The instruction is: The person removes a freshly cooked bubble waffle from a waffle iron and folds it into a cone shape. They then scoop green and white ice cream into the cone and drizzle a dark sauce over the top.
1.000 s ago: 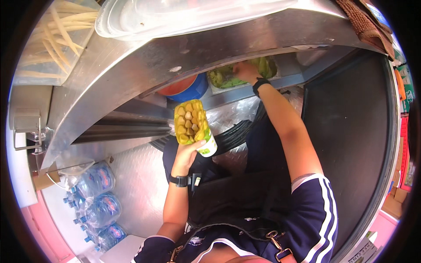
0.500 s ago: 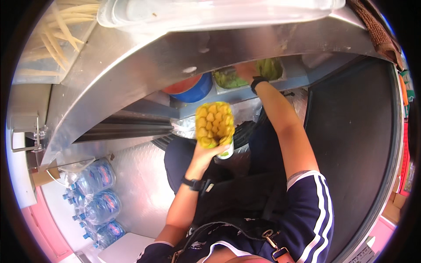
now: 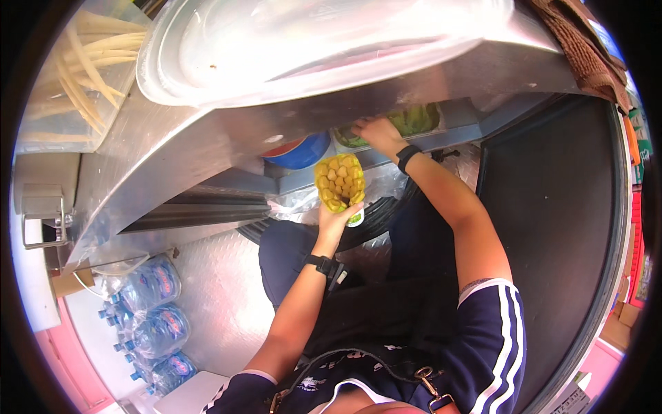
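Steel counter [image 3: 441,76] partly hides greens [image 3: 416,122] by R hand [image 3: 378,133] (fingers unclear), L hand [image 3: 334,219] curled round yellow waffle [image 3: 339,181].

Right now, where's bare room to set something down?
The metal floor is bare between the water bottles and the left leg. Crowded ahead: the right hand is at the greens beside the blue container, and the left hand holds the yellow waffle.

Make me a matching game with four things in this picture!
Things:
1. Waffle
2. Tub
3. Towel
4. Bottles

Clues:
A. Brown, at the upper right
B. With blue caps, at the lower left
C. In the left hand
D. Blue outside, just left of the greens

Pairs: 1-C, 2-D, 3-A, 4-B
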`<move>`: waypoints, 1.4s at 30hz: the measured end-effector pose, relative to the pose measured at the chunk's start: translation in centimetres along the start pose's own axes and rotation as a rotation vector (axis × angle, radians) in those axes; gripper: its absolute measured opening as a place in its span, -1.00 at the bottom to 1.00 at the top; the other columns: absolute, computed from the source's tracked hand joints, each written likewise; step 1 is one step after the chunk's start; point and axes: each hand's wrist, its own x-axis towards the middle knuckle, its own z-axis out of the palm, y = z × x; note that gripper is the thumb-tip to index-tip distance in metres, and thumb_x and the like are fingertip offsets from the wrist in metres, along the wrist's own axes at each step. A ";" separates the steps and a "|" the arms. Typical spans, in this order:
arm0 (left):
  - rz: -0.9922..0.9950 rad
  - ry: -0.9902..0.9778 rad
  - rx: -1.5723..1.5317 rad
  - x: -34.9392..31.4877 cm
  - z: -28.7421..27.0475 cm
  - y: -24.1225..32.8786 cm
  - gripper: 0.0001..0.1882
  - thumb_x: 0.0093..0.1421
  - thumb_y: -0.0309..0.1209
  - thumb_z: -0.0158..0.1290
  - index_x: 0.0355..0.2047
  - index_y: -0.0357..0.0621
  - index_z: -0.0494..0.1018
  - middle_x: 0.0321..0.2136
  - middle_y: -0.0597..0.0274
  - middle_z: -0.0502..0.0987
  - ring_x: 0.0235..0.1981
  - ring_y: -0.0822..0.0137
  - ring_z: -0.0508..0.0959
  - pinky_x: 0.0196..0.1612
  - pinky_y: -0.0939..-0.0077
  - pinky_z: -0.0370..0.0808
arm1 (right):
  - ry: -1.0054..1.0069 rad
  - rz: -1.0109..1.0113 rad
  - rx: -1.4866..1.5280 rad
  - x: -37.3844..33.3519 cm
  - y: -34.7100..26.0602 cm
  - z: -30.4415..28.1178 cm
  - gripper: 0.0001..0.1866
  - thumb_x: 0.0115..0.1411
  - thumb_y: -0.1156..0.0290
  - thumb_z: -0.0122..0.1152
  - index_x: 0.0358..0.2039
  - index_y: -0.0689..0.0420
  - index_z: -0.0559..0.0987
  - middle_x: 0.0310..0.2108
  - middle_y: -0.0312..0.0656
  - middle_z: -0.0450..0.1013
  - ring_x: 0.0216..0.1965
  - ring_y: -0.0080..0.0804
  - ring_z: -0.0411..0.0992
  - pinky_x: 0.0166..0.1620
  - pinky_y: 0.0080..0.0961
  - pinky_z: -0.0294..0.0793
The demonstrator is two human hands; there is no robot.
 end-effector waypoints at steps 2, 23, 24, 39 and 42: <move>0.036 0.010 -0.065 -0.2 0.2 -0.4 -0.30 -0.05 -0.62 0.38 0.11 -0.30 0.34 0.00 0.17 0.53 0.01 0.30 0.55 0.11 0.41 0.47 | -0.134 0.092 0.077 -0.1 0.7 -0.6 -0.72 0.12 0.46 0.11 -0.15 -0.04 0.62 -0.21 -0.18 0.58 -0.17 -0.16 0.57 -0.14 -0.24 0.56; 0.518 0.109 0.546 6.1 2.8 -2.7 -0.18 -0.27 -0.46 0.44 0.06 -0.28 0.35 0.32 -0.25 0.21 0.10 0.00 0.54 0.13 0.29 0.48 | -0.448 0.642 0.591 1.0 3.9 2.3 -0.70 0.10 0.27 0.04 -0.33 0.16 0.66 -0.21 0.08 0.59 -0.16 0.14 0.54 -0.02 -0.07 0.51; 0.497 0.095 0.527 5.9 2.9 -2.5 -0.16 -0.30 -0.45 0.43 0.05 -0.28 0.34 0.42 -0.33 -0.08 0.17 -0.11 0.46 0.18 0.24 0.45 | -0.404 0.591 0.619 1.3 3.3 2.3 -0.70 0.09 0.25 0.05 -0.33 0.15 0.65 -0.21 0.07 0.59 -0.16 0.13 0.54 -0.01 -0.09 0.51; 0.451 0.005 0.606 6.7 2.4 -2.7 -0.24 -0.30 -0.43 0.45 -0.06 -0.33 0.35 0.40 -0.41 -0.10 0.11 -0.14 0.50 0.09 0.27 0.51 | -0.494 0.637 0.938 1.6 4.8 1.7 -0.85 0.13 0.27 0.16 -0.40 0.03 0.63 -0.58 -0.27 0.51 -0.68 -0.47 0.36 -0.53 -0.37 0.34; 0.442 0.011 0.622 6.5 2.4 -2.7 -0.25 -0.29 -0.42 0.44 -0.06 -0.33 0.35 0.40 -0.39 -0.11 0.13 -0.14 0.49 0.10 0.27 0.51 | -0.505 0.674 1.129 1.1 4.4 0.4 -0.87 0.15 0.36 0.18 -0.31 0.06 0.63 -0.58 -0.32 0.49 -0.73 -0.53 0.25 -0.62 -0.45 0.19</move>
